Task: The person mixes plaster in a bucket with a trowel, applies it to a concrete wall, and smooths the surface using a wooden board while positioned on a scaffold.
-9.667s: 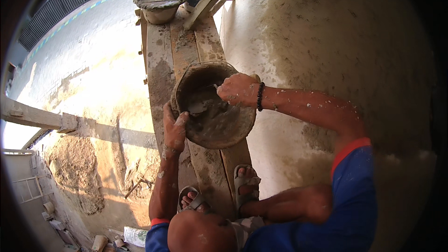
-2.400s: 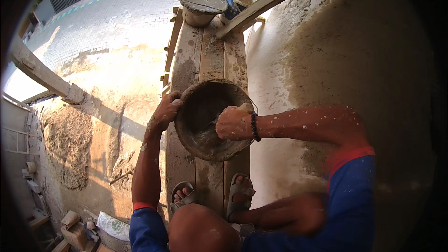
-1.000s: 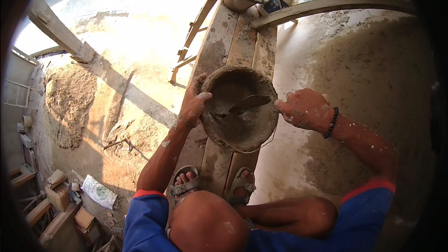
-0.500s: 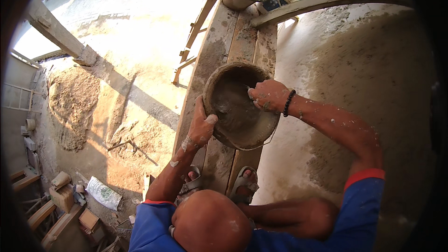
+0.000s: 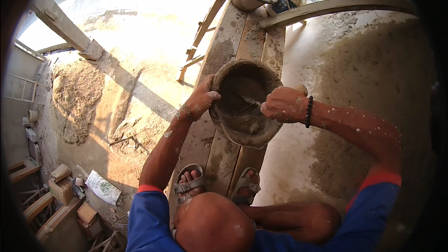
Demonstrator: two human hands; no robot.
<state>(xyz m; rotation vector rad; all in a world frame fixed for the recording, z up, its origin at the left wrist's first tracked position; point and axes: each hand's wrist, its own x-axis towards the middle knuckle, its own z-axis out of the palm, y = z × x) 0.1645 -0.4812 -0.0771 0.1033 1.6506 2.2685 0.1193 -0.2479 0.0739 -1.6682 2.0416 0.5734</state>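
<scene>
Head camera: the bare right hand, a black beaded bracelet at its wrist, has shifted out to the right rim of the round, mortar-crusted dark bucket, where half a second ago it reached further in over the mix. The fingers are curled closed around the handle of a thin-bladed trowel; the handle's pale rounded end pokes up behind the fist. A second ago I could see the blade lifted broad and dark above the mix; now only a narrow edge of it shows, slanting at the surface, the rest too hard to make out. The bare left hand has slid up from the lower left of the rim to its upper left, half closed over the edge, thumb at the inside and the other fingers mostly hidden. The bucket itself stands between the person's hands on a walkway of long wooden planks, just ahead of the sandalled feet. Inside it, wet grey mortar lies lumpy toward the near side and smoother toward the far wall. At the planks' far end sits a wide pale tub with a caked rim, filled nearly to the top with grey mix, and close beside it a blue-and-white bucket, whose contents I can't tell from here.
</scene>
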